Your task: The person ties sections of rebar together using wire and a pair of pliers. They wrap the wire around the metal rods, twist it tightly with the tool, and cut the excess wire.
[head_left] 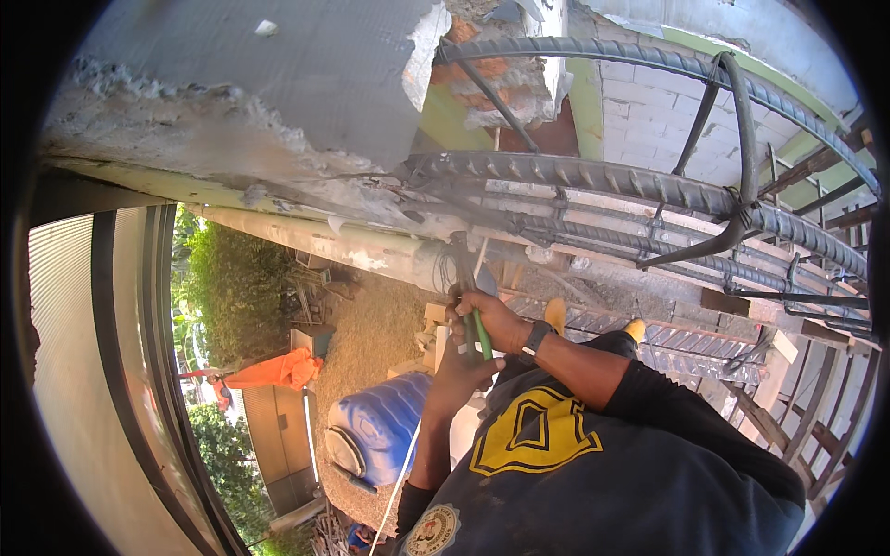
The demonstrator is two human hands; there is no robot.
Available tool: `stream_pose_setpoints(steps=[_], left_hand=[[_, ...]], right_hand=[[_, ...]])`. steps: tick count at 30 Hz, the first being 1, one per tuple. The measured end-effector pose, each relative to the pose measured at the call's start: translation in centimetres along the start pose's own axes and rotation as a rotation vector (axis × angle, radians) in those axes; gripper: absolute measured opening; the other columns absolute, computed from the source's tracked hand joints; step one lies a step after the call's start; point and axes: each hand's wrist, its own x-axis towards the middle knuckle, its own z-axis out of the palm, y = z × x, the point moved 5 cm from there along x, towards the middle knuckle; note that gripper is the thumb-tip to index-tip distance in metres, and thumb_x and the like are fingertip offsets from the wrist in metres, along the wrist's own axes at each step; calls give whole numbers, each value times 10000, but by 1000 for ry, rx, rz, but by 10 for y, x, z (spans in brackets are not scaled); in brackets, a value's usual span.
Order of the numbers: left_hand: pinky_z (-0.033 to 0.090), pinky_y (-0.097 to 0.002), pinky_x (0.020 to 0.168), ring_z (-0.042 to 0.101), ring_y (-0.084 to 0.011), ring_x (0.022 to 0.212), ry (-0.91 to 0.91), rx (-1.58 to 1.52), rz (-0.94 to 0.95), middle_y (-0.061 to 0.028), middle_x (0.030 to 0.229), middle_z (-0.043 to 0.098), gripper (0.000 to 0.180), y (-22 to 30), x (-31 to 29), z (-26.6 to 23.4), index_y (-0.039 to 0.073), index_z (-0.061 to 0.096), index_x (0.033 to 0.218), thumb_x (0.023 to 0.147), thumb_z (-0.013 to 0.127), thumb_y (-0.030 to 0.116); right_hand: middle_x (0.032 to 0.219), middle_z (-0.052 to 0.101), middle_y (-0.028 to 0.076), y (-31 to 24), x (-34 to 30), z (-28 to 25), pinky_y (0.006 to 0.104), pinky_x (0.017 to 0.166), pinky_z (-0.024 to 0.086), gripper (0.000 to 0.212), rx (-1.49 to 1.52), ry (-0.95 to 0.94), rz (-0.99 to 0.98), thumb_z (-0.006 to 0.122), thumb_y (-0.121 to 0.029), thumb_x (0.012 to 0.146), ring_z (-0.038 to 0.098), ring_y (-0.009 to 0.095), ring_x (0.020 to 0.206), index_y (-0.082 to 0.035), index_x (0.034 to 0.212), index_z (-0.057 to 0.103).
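Both my hands are closed together around a pair of dark-jawed pincers [461, 259] with green grips, just below the edge of the concrete beam. My right hand [499, 322], with a watch at the wrist, wraps the handles. Lower down, my left hand [452, 363] grips beside the green handle [482, 335], its fingers partly hidden. Next to the jaws hangs a loop of thin wire [443, 269]. Above and to the right runs a cage of ribbed steel bars [593, 174], tied with bent stirrups [742, 130].
Broken concrete [232, 120] forms a rough edge at the upper left. Far below lie gravel ground [375, 324], a blue tank [375, 422] and a ladder-like metal frame [667, 347]. Orange cloth [278, 371] hangs at the left. Timber props [769, 422] stand at the right.
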Motion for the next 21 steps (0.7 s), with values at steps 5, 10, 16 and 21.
stream_pose_setpoints(steps=[5,10,16,21], left_hand=[[545,-342,777,627,-221,991,-22,22,290,-142,1175,568,991,-11,9,5,29,114,1524,856,781,330],[525,-361,908,581,-225,1100,238,-275,610,-148,1259,525,747,52,8,6,52,257,1522,985,574,463],[492,-282,726,600,-131,815,246,253,473,-78,957,629,501,40,24,54,28,466,1340,947,690,243],[452,-264,637,549,-94,715,174,523,446,-31,794,608,565,46,15,66,14,608,1243,807,821,303]], right_hand=[[803,501,43,-18,-24,-13,326,586,460,368,-525,-84,-52,554,-166,808,527,154,658,-42,1147,482],[876,621,192,-44,-64,-23,425,674,473,390,-1241,-32,-232,528,-227,841,621,323,718,18,1141,483],[1014,646,287,-44,-123,-48,493,824,480,485,-1604,93,50,534,-267,865,638,459,936,10,1252,442],[1074,645,289,-62,-171,-65,496,890,472,560,-1593,72,-89,522,-248,871,625,471,994,26,1343,394]])
